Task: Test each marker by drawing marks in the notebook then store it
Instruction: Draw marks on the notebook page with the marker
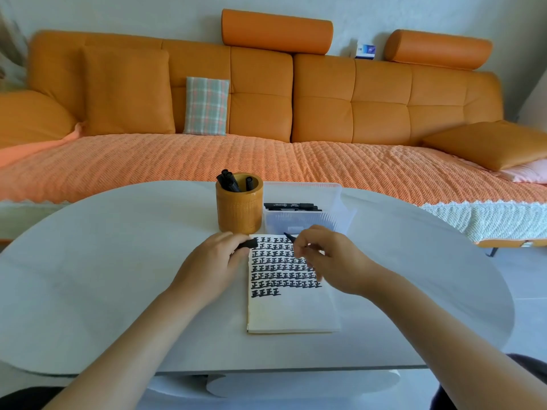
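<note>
An open notebook (pixel 291 312) lies on the white table (pixel 97 276), its upper half filled with rows of black marks. My left hand (pixel 213 261) holds a black marker cap (pixel 248 243) at the page's top left corner. My right hand (pixel 328 258) grips an uncapped black marker (pixel 290 237), whose tip points up and left over the top of the page. Cap and marker are a short way apart. An orange pen cup (pixel 239 208) behind the notebook holds several black markers (pixel 232 180). A clear plastic box (pixel 305 214) beside the cup holds more markers (pixel 291 206).
An orange sofa (pixel 266 113) with a plaid cushion (pixel 206 105) runs behind the table. The table's rounded edge curves off left and right. The box's lid (pixel 343 202) stands open at the back right of the box.
</note>
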`<state>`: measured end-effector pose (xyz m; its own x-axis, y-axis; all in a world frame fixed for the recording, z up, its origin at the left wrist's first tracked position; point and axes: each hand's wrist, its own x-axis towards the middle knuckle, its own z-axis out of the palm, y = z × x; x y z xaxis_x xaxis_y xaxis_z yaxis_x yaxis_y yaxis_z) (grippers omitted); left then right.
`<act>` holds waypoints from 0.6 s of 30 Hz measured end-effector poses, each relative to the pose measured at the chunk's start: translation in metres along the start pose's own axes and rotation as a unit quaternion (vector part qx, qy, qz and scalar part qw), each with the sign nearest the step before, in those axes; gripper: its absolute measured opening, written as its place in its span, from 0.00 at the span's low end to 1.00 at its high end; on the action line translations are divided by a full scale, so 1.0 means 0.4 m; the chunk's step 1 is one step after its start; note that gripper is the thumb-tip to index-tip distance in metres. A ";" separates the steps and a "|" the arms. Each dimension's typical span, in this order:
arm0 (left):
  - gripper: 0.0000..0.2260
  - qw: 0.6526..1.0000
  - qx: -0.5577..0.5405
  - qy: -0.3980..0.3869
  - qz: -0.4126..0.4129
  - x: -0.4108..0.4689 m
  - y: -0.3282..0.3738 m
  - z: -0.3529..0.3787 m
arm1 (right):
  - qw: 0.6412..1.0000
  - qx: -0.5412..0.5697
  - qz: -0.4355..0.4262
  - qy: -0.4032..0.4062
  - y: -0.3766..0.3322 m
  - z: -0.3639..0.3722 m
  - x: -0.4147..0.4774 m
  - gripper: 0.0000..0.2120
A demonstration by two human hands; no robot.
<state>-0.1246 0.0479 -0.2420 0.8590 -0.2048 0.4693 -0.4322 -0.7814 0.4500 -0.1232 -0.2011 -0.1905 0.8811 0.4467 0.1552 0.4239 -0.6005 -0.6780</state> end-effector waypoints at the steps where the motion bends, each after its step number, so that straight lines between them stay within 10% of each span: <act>1: 0.12 1.000 0.010 -0.007 -0.003 -0.005 -0.010 0.001 | 0.998 0.057 0.022 0.002 -0.001 0.002 -0.003 0.21; 7: 0.09 0.998 0.054 -0.018 -0.041 -0.028 -0.030 0.020 | 0.981 0.186 0.057 0.010 0.003 0.012 -0.031 0.24; 12: 0.10 0.996 0.076 -0.041 -0.029 -0.035 -0.040 0.041 | 0.970 0.241 0.032 0.024 -0.011 0.044 -0.049 0.00; 18: 0.09 0.997 0.069 -0.040 -0.021 -0.035 -0.054 0.051 | 0.960 0.268 0.067 0.032 0.011 0.097 -0.058 0.05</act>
<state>-0.1215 0.0556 -0.2738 0.8976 -0.2120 0.3866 -0.3575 -0.8631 0.3567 -0.1497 -0.1884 -0.2250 0.9388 0.3366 0.0730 0.1518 -0.2141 -0.9650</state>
